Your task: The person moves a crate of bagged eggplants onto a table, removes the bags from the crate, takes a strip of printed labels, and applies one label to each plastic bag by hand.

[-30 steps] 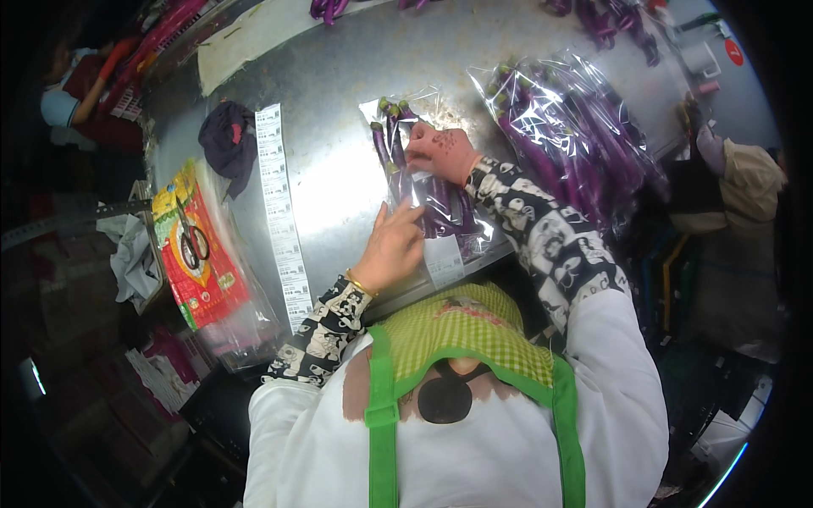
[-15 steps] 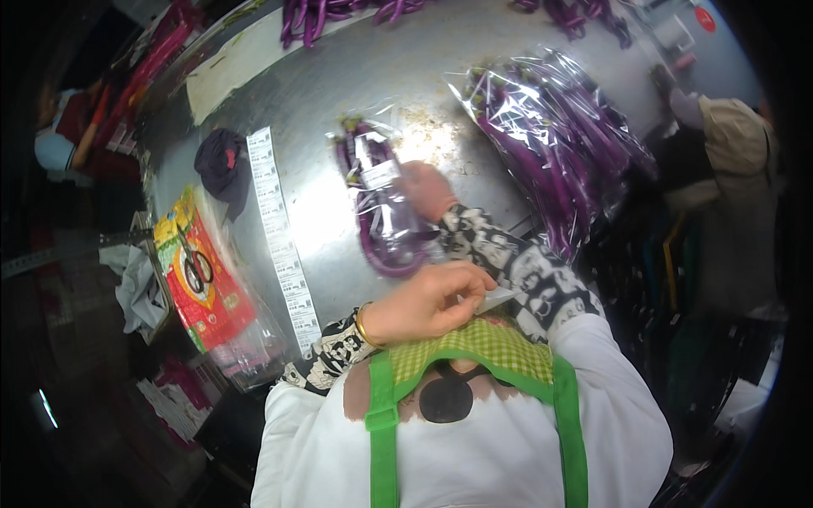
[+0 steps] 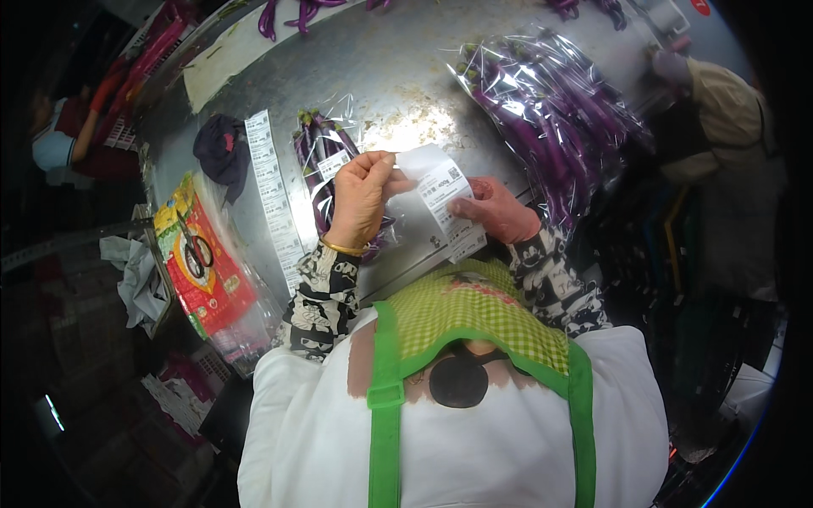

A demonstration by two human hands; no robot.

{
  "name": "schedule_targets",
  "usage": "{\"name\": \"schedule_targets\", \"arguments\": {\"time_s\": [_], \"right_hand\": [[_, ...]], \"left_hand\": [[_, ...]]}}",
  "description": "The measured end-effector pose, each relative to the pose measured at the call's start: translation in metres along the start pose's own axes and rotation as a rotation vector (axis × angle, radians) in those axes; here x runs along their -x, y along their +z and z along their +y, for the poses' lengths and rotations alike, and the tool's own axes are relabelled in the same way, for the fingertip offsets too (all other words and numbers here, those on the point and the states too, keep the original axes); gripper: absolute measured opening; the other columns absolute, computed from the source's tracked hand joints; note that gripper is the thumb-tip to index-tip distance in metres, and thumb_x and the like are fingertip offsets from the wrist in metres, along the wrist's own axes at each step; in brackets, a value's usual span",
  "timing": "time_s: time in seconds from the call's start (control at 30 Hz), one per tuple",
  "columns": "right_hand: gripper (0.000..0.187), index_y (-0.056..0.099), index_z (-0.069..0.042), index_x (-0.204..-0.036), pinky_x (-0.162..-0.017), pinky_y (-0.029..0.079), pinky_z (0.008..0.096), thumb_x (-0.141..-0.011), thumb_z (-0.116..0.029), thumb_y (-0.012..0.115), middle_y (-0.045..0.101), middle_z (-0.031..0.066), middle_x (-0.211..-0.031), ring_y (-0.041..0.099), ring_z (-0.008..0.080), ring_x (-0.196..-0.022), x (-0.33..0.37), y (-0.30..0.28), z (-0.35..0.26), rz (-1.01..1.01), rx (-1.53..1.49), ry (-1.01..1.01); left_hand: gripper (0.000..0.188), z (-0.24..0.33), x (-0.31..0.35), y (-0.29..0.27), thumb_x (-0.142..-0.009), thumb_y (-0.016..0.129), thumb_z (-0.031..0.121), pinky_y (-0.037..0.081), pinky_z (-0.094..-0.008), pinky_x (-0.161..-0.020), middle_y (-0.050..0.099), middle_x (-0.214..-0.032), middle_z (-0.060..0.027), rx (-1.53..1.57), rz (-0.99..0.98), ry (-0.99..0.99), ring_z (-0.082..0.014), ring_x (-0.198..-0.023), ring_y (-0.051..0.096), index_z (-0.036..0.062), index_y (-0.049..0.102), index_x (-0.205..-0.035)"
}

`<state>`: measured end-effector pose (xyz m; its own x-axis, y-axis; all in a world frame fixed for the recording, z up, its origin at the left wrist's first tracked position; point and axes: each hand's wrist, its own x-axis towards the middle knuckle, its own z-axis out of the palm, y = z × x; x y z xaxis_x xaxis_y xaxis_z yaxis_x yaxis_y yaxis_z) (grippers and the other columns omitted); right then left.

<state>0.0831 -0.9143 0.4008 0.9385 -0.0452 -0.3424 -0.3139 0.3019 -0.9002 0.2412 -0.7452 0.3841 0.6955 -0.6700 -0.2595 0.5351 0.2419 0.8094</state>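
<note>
A short strip of white printed labels (image 3: 442,188) is held up between my two hands. At its upper left edge, the thumb and fingers of my left hand (image 3: 359,196) pinch the paper. On the other side my right hand (image 3: 501,213) grips it, with the thumb lying over the printed face. Whether a single label is coming off the backing, I cannot tell. Beyond my left hand lies a clear bag of long purple eggplants (image 3: 315,199) with a white label on it, partly covered by that hand and wrist.
Several bagged eggplants (image 3: 555,123) are heaped on the right of the metal table (image 3: 381,85). A long label strip (image 3: 273,199), a dark cloth cap (image 3: 222,157) and scissors (image 3: 198,254) on printed plastic bags (image 3: 216,296) lie at left. Loose eggplants (image 3: 305,13) lie at the far edge.
My right hand has let go of the eggplant bag and come back to the label strip. My left hand has risen forward with the strip. The bag now lies further left.
</note>
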Motion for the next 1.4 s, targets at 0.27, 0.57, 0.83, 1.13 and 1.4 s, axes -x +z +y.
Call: {"name": "schedule_targets", "arguments": {"time_s": [0.27,0.57,0.83,1.13,1.4], "right_hand": [[0.033,0.062,0.004,-0.114,-0.079,0.049,0.0245,-0.094,-0.021,0.068,0.068,0.0039,-0.101,0.059,0.0074,-0.089,0.029,-0.009,0.009,0.268,0.106,-0.030],[0.027,0.064,0.004,-0.108,-0.076,0.048,0.0253,-0.094,-0.019,0.066,0.067,0.0022,-0.095,0.057,0.0068,-0.085,0.014,0.001,0.016,0.260,0.200,-0.044],[0.026,0.062,0.005,-0.111,-0.080,0.048,0.0252,-0.095,-0.015,0.064,0.067,0.0029,-0.097,0.057,0.0071,-0.087,0.008,0.017,0.003,0.191,0.194,-0.042],[0.046,0.051,0.006,-0.129,-0.089,0.047,0.0268,-0.094,-0.019,0.067,0.064,0.0074,-0.114,0.058,0.0099,-0.100,0.005,0.024,-0.001,0.081,0.040,-0.169],[0.049,0.055,0.005,-0.128,-0.089,0.048,0.0288,-0.091,-0.021,0.071,0.067,0.0075,-0.110,0.059,0.0126,-0.101,0.018,0.023,-0.013,-0.016,0.044,-0.055]], "left_hand": [[0.099,0.000,0.001,-0.159,-0.060,0.085,0.058,0.046,-0.0501,-0.088,0.057,-0.116,-0.0212,-1.601,1.274,0.284,-0.0384,-0.112,0.054,-0.0022,0.046,-0.129],[0.060,-0.014,0.014,-0.204,-0.070,0.080,0.048,0.050,-0.0475,-0.078,0.066,-0.100,-0.0199,-1.462,0.902,-0.035,-0.0377,-0.096,0.064,0.0038,0.062,-0.105],[0.031,0.082,0.027,-0.282,-0.093,0.056,0.030,0.051,-0.0482,-0.078,0.069,-0.094,-0.0226,-1.608,1.257,0.085,-0.0394,-0.092,0.065,0.0026,0.069,-0.100],[0.070,0.096,0.043,-0.241,-0.077,0.076,0.029,0.044,-0.0424,-0.093,0.054,-0.129,-0.0207,-1.742,0.929,0.873,-0.0357,-0.113,0.055,-0.0002,0.048,-0.134],[0.064,0.008,0.022,0.003,-0.066,0.058,-0.012,0.056,-0.0286,-0.062,0.058,-0.133,-0.0191,-1.168,-0.227,1.001,-0.0280,-0.074,0.070,0.0035,0.060,-0.127]]}}
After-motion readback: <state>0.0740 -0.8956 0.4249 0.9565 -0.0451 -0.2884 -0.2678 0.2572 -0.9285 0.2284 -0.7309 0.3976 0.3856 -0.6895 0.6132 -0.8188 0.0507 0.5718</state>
